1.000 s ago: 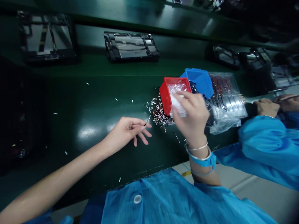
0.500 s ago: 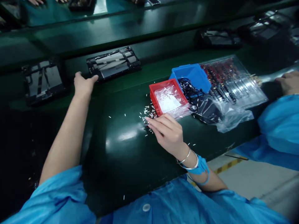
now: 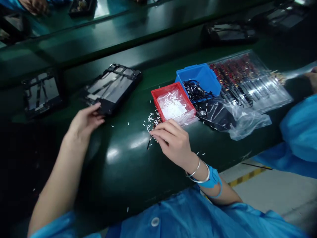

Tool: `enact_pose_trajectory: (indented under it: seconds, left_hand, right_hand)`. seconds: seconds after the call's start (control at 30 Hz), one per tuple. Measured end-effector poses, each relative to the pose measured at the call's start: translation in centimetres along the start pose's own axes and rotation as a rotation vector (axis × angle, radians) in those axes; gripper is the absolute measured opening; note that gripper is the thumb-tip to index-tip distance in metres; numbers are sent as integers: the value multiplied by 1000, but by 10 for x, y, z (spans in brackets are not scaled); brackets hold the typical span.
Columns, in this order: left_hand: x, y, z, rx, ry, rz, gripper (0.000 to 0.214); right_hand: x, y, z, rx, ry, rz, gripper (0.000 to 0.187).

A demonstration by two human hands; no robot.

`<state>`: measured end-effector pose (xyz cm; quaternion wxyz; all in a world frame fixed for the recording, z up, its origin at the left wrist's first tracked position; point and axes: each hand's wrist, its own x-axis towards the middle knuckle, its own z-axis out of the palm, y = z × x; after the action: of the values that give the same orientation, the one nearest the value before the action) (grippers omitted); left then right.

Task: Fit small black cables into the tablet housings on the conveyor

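My left hand (image 3: 85, 119) grips the near corner of an open tablet-like device (image 3: 112, 86), thumb on top and fingers at its edge. The device lies turned at an angle, showing grey panels and black strips in a black frame. My right hand (image 3: 173, 138) is closed in a pinch on a short thin black cable (image 3: 149, 142), whose end points down to the left. Under and beside those fingertips lies a scatter of tiny white pieces (image 3: 149, 119) and small dark parts. A red bin (image 3: 156, 96) with a plastic bag of white pieces stands just behind my right hand.
A blue bin (image 3: 200, 71) of black cables adjoins the red one. Right of it are a clear bag (image 3: 247, 124) and a clear tray (image 3: 279, 96) of red and black wires. Another device (image 3: 43, 92) lies at left. A co-worker's blue sleeve (image 3: 300, 132) reaches in at right.
My left hand has drawn the device nearer and turned it, now gripping its corner. My right hand has shifted slightly left, and the black cable now shows below its fingertips.
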<state>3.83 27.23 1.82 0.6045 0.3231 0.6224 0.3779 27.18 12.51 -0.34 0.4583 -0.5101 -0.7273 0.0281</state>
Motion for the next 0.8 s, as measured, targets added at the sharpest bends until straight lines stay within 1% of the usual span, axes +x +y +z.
enact_pose_trajectory:
  seconds: [0.03, 0.13, 0.2, 0.23, 0.27, 0.3, 0.33, 0.37, 0.43, 0.47, 0.5, 0.53, 0.57, 0.6, 0.63, 0.67, 0.73, 0.77, 0.8]
  left_hand:
    - [-23, -17, -5, -36, 53, -29, 9]
    - [-94, -68, -17, -153, 151, -125, 13]
    - [-138, -98, -23, -236, 195, -184, 13]
    - [-157, -111, -25, -286, 175, -220, 11]
    - [-175, -122, -27, -353, 113, -263, 8]
    - [-190, -133, -29, -420, 15, -304, 5]
    - [-202, -142, -31, -485, -100, -348, 7]
    - [-211, -150, -33, -529, -237, -398, 15]
    - [-221, -161, -38, -529, -529, -490, 35]
    - [-221, -164, -41, -492, -674, -515, 43]
    - [-221, -164, -44, -431, -806, -512, 46]
    - [-218, -162, -47, -342, -907, -467, 43]
    - [-216, -157, -52, -235, -954, -367, 36]
    - [-212, -152, -57, -120, -935, -216, 29]
    - [-208, -147, -64, 0, -851, -29, 25]
    - [-204, -142, -71, 122, -712, 179, 22]
    - [-192, -135, -87, 348, -360, 573, 16]
    - [-186, -135, -95, 456, -205, 730, 13]
    - [-179, -135, -102, 576, -86, 854, 12]
  right_hand:
    - [0, 0, 0, 7, -3, -6, 17]
    - [0, 0, 1, 70, -8, 5, 16]
    - [-1, 0, 4, 151, -23, 77, 14]
    - [-1, -1, 6, 201, -35, 142, 12]
    - [-1, -3, 8, 254, -49, 221, 10]
    - [-1, -5, 11, 309, -67, 304, 8]
    - [0, -7, 13, 361, -87, 382, 6]
    - [1, -11, 16, 405, -111, 446, 4]
    - [6, -20, 21, 464, -170, 522, 2]
    - [8, -26, 24, 486, -207, 543, 1]
    - [11, -32, 27, 509, -245, 558, 1]
    - [14, -39, 30, 534, -285, 572, 2]
    - [16, -46, 34, 562, -326, 587, 3]
    - [18, -53, 38, 594, -369, 605, 4]
    - [19, -60, 44, 630, -415, 626, 5]
    - [19, -66, 50, 664, -461, 651, 6]
    - [18, -76, 66, 721, -557, 709, 10]
    - [17, -80, 74, 736, -601, 736, 12]
    - [16, -82, 82, 740, -640, 758, 13]
